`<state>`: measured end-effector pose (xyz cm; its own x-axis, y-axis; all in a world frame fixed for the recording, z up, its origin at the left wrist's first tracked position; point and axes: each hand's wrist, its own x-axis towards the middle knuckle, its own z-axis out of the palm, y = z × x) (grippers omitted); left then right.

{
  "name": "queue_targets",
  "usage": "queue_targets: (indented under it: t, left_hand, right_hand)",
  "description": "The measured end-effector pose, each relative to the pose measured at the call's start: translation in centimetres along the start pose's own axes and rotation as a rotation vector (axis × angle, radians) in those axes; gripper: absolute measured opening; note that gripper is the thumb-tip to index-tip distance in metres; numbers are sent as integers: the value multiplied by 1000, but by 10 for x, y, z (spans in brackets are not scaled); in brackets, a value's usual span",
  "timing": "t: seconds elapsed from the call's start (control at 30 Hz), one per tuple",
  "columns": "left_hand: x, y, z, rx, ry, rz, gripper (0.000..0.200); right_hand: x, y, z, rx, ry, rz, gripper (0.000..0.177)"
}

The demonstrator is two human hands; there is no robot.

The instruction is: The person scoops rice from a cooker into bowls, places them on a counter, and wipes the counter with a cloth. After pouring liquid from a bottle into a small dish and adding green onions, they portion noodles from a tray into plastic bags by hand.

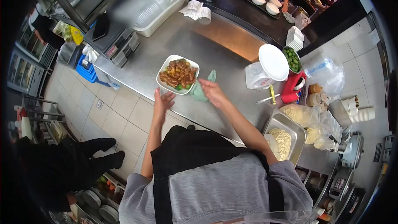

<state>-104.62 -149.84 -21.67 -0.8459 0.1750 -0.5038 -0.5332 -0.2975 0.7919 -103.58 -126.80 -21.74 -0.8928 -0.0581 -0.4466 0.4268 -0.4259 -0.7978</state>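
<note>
A square white bowl (pixel 162 84) sits on the steel counter in front of me, filled with brown sauced meat (pixel 179 73) and some green vegetable pieces (pixel 182 87). My left hand (pixel 164 101) is at the bowl's near edge, fingers apart; whether it touches the rim is hard to tell. On the bowl's right side, my right hand (pixel 213 93) has its fingers closed on a pale green cloth (pixel 200 93), the fingertips close to the rim. Part of the cloth sticks out behind that hand.
A white scale (pixel 260 74) stands to the right, beside a red jug (pixel 290 91) and a steel tray of noodles (pixel 282 141). Plastic lids fill a white bin (pixel 159 23) at the back left. Other people stand across the pass (pixel 238 12) and on my left.
</note>
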Motion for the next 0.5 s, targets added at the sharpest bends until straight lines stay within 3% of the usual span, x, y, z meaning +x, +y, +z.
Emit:
queue_targets:
  t: [0.1, 0.17, 0.23, 0.33, 0.43, 0.5]
  left_hand:
    - [62, 9, -40, 637, 46, 258, 63]
    - [102, 30, -37, 956, 120, 775, 52]
    - [117, 67, -13, 952, -106, 503, 44]
    - [143, 75, 4, 1316, -260, 706, 34]
    - [126, 82, 13, 1208, -264, 420, 26]
    - [107, 72, 16, 1070, -181, 408, 24]
  right_hand:
    - [16, -5, -18, -50, 94, -111, 38]
    - [30, -10, -23, -75, 106, -129, 36]
    - [26, -19, -18, -112, 94, -55, 37]
    - [21, -16, -16, -142, 98, -32, 36]
    - [13, -1, -29, -118, 54, -70, 37]
    - [0, 9, -27, -118, 84, -101, 37]
